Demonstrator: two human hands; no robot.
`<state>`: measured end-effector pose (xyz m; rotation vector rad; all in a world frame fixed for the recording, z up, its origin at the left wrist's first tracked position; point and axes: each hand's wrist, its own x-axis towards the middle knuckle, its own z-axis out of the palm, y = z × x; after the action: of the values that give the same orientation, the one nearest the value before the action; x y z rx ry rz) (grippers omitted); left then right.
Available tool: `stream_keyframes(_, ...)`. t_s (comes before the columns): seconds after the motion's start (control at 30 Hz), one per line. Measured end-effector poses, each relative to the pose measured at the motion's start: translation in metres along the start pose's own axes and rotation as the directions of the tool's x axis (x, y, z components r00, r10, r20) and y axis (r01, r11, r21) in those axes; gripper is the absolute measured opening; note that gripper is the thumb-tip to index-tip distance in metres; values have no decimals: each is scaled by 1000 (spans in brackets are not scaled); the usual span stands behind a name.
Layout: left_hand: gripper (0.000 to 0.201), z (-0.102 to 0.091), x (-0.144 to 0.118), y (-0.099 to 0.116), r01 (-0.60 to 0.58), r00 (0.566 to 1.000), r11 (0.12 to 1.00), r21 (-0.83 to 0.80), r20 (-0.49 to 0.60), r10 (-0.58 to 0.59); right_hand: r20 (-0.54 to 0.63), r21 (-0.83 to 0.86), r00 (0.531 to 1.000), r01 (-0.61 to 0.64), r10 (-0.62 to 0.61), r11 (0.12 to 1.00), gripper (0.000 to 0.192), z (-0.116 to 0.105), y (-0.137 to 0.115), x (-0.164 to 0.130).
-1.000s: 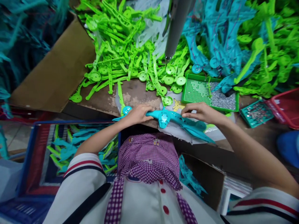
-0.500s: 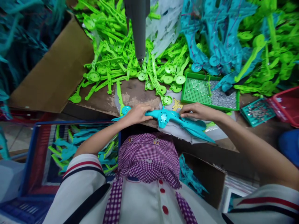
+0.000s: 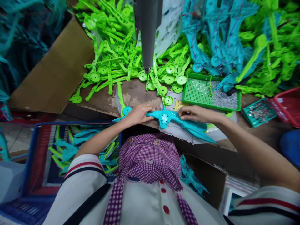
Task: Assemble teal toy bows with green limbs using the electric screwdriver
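- Blue piece lies along the near edge of the table, partly on pale cloth; slack fingers could drop it.
- Left hand is closed around it; right hand touches it, fingertips bunched, contents impossible to tell: something tiny could fall unseen.
- Green tray, beyond: a wrist's knock could spill its grey bits.

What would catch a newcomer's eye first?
The pile of lime-green plastic parts along the back of the brown worktop. Then the grey tapered tool pointing down at top centre, and the glossy turquoise plastic piece at the front edge, left hand and right hand on it.
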<state>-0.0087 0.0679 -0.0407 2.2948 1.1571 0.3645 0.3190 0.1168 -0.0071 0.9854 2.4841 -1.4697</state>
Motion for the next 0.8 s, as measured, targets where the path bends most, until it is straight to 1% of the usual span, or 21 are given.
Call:
stream_keyframes(0.1, 27, 0, 0, 0, 5, 1000, 1000, 7, 3, -5, 30, 44, 1000, -11, 9, 999, 40, -1, 0, 2)
stream_keyframes(0.2, 27, -2, 0, 3, 15, 1000, 1000, 17, 9, -15, 123, 79, 992, 4, -14, 997, 40, -3, -1, 4)
stream_keyframes(0.23, 26, -2, 1, 4, 18, 1000, 1000, 16, 11, -18, 135, 84, 991, 10, -21, 996, 41, -2, -1, 4)
stream_keyframes(0.27, 26, -3, 1, 4, 19, 1000, 1000, 11, 12, -19, 127, 83, 992, 12, -23, 996, 41, -2, -2, 4)
stream_keyframes(0.33, 24, -4, 1, 5, 10, 1000, 1000, -3, 12, -10, 51, 72, 999, -3, 0, 997, 40, 0, -3, 3)
stream_keyframes(0.4, 22, -5, 2, 5, -2, 1000, 1000, -12, 8, 2, -18, 74, 998, -52, 53, 996, 41, -1, -1, 6)
stream_keyframes(0.43, 21, -5, 2, 4, -6, 1000, 1000, -12, 7, 6, -18, 85, 997, -79, 80, 993, 43, -2, 0, 8)
stream_keyframes(0.53, 22, -5, 3, 3, -6, 1000, 1000, -5, 12, 6, 96, 134, 990, -120, 107, 984, 49, -7, 5, 18)
stream_keyframes(0.57, 23, -4, 3, 3, -3, 1000, 1000, -2, 16, 3, 121, 140, 987, -126, 110, 982, 49, -7, 7, 21)
stream_keyframes(0.6, 24, -4, 3, 2, 0, 1000, 1000, -2, 21, 0, 116, 133, 986, -137, 122, 982, 50, -5, 8, 21)
stream_keyframes(0.63, 26, -3, 3, 2, 3, 1000, 1000, -5, 26, -3, 78, 120, 986, -156, 147, 980, 50, -1, 9, 19)
stream_keyframes(0.7, 28, -2, 3, 1, 7, 1000, 1000, -20, 30, -6, -73, 88, 974, -206, 213, 974, 50, 13, 9, 8)
stream_keyframes(0.73, 29, -2, 3, 0, 5, 1000, 1000, -31, 30, -4, -168, 80, 958, -222, 233, 972, 50, 21, 8, 1)
stream_keyframes(0.8, 29, -1, 3, -1, -2, 1000, 999, -48, 24, 3, -355, 81, 908, -206, 221, 975, 51, 32, 3, -14)
